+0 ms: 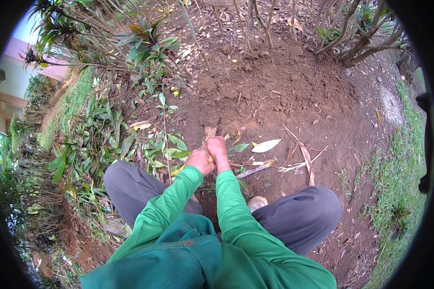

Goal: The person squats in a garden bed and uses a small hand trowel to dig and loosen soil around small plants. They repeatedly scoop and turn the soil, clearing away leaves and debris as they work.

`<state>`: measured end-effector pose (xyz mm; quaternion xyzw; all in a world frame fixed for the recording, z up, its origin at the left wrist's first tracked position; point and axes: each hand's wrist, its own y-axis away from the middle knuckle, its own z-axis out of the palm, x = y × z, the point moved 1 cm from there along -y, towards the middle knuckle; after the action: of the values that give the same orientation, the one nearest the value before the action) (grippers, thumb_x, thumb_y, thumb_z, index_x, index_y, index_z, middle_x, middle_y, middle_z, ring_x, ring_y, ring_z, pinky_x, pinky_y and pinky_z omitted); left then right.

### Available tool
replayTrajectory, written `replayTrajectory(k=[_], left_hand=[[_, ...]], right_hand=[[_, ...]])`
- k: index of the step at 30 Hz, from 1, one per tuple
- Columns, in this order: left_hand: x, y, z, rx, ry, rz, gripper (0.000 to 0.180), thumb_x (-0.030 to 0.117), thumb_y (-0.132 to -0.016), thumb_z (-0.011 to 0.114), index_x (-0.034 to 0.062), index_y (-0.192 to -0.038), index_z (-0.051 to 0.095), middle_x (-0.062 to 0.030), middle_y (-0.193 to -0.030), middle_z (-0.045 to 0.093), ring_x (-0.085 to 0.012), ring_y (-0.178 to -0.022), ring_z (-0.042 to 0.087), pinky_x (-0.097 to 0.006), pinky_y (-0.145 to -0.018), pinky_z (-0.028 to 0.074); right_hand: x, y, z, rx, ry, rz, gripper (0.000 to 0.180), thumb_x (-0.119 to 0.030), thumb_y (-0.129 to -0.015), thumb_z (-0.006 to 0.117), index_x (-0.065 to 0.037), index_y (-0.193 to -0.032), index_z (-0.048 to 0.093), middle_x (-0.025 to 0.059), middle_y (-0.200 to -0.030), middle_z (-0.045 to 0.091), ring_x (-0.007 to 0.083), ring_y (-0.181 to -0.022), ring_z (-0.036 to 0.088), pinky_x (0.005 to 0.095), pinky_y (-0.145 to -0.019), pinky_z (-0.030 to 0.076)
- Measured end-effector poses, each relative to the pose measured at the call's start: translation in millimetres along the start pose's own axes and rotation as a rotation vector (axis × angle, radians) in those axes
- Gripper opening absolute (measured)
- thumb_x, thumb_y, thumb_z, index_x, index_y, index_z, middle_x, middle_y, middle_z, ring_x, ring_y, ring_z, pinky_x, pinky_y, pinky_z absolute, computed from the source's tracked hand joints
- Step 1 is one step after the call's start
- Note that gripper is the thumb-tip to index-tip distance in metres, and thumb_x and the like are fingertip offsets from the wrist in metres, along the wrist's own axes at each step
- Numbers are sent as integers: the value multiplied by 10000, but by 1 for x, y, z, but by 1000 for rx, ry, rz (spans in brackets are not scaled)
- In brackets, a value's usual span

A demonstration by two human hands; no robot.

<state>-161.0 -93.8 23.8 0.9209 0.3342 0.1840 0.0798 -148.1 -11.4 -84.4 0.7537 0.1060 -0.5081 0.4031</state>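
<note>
My left hand (200, 161) and my right hand (217, 148) are close together in front of my knees, both closed around one short hand tool. Past my fingers, a narrow, soil-coloured end of the hand tool (210, 131) points away from me toward the dug soil (255, 91). A small yellowish bit shows between the hands, perhaps part of its handle. My grip hides the rest, so its exact kind is unclear. A pale fallen leaf (266, 145) lies to the right of my right hand, and green leaves (177, 143) lie just left of my hands.
Thin shrub stems (263, 29) rise at the far side, and a leafy plant (152, 45) stands far left. Cut leaves are heaped at left (99, 125). Dry leaf strips (304, 156) lie at right, before my bent knee (318, 207). Grass (395, 192) borders the right side.
</note>
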Motion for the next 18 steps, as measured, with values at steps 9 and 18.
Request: replayTrajectory(k=[9,18], left_hand=[[9,-51,-110,25,138,-65,333,155,-687,570,-13,-974,577,-280,-858,623,-433,-852,605,-471,-792,485],[29,4,-73,-405,134,-40,294,76,-545,674,-12,-823,634,-212,-756,651,-371,-771,645,-433,-689,506]], right_hand=[[-152,-31,-6,-71,119,-182,312,-184,-703,519,63,-840,652,300,-907,606,394,-962,598,428,-819,473],[-47,35,-38,-117,541,-136,316,-172,-754,451,39,-863,659,259,-957,615,356,-996,589,403,-851,469]])
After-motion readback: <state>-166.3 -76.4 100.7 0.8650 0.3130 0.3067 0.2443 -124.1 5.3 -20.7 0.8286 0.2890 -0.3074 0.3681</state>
